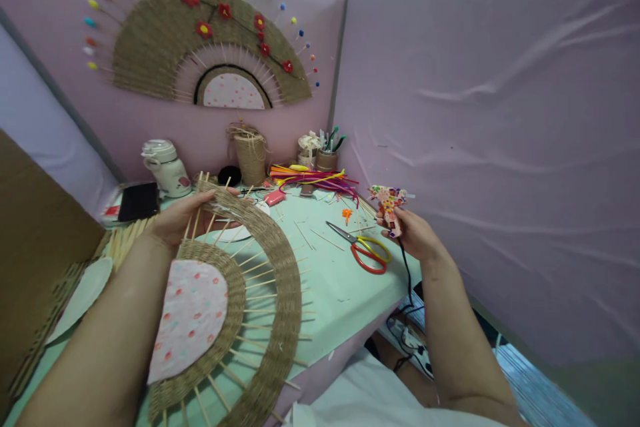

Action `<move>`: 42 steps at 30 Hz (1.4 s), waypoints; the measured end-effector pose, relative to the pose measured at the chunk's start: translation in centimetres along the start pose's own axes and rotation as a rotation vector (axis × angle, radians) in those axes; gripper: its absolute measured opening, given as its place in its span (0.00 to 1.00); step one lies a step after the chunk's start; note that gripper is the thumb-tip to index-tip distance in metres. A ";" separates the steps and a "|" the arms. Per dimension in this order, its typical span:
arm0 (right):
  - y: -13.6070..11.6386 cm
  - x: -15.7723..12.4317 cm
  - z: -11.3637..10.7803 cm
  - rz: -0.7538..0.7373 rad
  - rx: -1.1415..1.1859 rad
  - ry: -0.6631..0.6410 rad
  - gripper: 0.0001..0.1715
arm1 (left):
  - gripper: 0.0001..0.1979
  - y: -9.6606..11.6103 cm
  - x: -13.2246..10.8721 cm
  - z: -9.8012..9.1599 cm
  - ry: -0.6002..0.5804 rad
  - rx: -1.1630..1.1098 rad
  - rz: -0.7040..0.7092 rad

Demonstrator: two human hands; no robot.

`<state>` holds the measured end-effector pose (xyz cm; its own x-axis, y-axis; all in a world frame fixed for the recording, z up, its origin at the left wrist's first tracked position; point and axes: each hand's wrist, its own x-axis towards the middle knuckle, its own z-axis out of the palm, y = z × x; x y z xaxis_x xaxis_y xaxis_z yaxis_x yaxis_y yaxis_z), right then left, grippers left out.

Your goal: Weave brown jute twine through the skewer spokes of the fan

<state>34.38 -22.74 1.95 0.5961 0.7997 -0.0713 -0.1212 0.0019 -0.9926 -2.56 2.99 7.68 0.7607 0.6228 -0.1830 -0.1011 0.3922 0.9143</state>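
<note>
My left hand grips the upper end of a half-round woven fan with twine bands, thin wooden sticks and a pink spotted centre. The fan is tilted on edge over the near left of the table, and part of it runs out of view at the bottom. In my right hand is a glue gun with a colourful patterned cover; its black cord hangs down past the table edge. The glue gun is apart from the fan. Between them lie scissors with red and yellow handles, blades pointing away to the left.
A finished-looking fan with red flowers and coloured pompoms hangs on the back wall. Along the back stand a white bottle, a twine spool and a pen cup. Pipe cleaners and loose sticks lie on the table.
</note>
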 end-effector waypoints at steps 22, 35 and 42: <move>2.1 -0.3 2.7 -0.026 -0.114 -0.085 0.18 | 0.17 -0.2 0.0 -0.5 -0.056 -0.006 0.004; 4.5 2.1 1.9 -0.037 -1.384 0.174 0.27 | 0.16 -0.3 0.0 -0.8 -0.115 0.005 0.038; -1.4 0.5 10.7 -0.449 -0.795 -0.008 0.21 | 0.16 -0.2 -0.1 -0.7 -0.118 0.002 0.053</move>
<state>26.33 -15.92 4.40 0.4492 0.8279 0.3358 0.7052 -0.0977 -0.7023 -3.11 3.31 7.23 0.8246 0.5584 -0.0906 -0.1419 0.3592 0.9224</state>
